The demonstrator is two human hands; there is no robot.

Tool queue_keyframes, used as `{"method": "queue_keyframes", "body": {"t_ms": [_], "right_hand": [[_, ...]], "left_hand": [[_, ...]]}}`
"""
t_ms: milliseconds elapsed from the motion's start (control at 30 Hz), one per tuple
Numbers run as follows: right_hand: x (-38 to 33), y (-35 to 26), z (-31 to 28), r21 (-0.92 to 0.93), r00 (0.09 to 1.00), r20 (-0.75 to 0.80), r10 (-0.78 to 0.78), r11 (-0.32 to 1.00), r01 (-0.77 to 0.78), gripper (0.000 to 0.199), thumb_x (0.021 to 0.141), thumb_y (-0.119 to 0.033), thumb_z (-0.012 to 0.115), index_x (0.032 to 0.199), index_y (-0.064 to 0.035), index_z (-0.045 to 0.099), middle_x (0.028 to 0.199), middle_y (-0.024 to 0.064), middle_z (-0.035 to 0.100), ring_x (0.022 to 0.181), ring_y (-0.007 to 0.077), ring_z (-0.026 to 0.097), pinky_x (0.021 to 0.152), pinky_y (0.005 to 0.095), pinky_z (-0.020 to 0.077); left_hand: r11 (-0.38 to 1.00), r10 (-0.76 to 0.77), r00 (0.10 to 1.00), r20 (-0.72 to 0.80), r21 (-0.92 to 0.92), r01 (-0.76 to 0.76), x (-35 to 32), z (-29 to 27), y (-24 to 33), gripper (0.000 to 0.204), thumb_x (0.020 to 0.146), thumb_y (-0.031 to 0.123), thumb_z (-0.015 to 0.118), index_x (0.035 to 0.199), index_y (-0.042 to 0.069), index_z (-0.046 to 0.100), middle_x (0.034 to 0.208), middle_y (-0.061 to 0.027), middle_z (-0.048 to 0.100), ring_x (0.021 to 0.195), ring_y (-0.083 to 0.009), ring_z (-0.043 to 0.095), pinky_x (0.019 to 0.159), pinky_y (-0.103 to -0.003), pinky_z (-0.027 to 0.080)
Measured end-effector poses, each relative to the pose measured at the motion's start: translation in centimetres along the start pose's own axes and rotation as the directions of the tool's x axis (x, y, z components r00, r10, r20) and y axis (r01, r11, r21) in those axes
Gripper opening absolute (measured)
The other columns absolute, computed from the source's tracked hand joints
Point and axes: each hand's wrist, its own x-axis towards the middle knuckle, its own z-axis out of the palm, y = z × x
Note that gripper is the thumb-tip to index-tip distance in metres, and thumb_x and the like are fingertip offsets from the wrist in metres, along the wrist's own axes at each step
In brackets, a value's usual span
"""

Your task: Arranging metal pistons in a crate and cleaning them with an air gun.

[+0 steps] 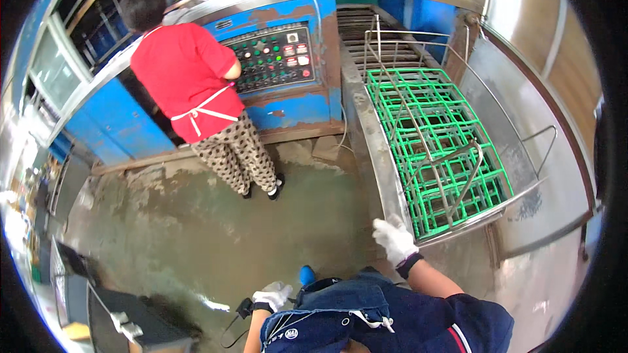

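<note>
Running lengthwise away, the green crate (435, 147) sits beyond open gloved hands (394, 240).

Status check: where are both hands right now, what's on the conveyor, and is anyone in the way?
Right hand gloved, at the metal conveyor rim. Left hand gloved, low, holding nothing visible. Green crates on conveyor. Person in red shirt at control panel, apart.

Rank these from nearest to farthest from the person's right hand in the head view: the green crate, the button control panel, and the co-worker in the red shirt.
From the gloved right hand:
1. Green crate, lying in the metal trough just ahead and to the right.
2. Button control panel, farther ahead on the blue machine, to the left.
3. Co-worker in the red shirt, farthest left, standing at the panel.
</note>
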Motion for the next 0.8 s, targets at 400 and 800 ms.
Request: {"method": "queue_keyframes", "body": {"t_ms": [400,800], "right_hand": [[7.2,-5.4,-1.7,-0.146,0.701,-0.469,-0.537,0.83,0.538,0.09,0.085,-0.015,0.078,0.153,0.0086,0.023,0.151,0.0248,0.039,0.136,0.0301,0.043,0.113,0.0388,0.0355],[16.0,-8.1,-1.9,-0.292,0.695,-0.474,-0.541,0.841,0.455,0.032,0.089,-0.017,0.073,0.115,0.0016,0.068,0.105,0.007,0.072,0.092,0.0163,0.066,0.084,0.0329,0.0521]], "left_hand": [[0.945,0.189,0.973,-0.134,-0.243,-0.217,11.1,-16.7,1.9,0.052,0.094,0.044,0.054,0.124,0.002,0.063,0.116,-0.0188,0.069,0.109,-0.0307,0.066,0.094,-0.038,0.048],[0.795,0.529,0.81,0.254,0.186,-0.578,18.8,-22.9,22.5,0.049,0.098,0.046,0.05,0.113,0.001,0.061,0.103,-0.0187,0.069,0.098,-0.0321,0.066,0.087,-0.041,0.049]]}}
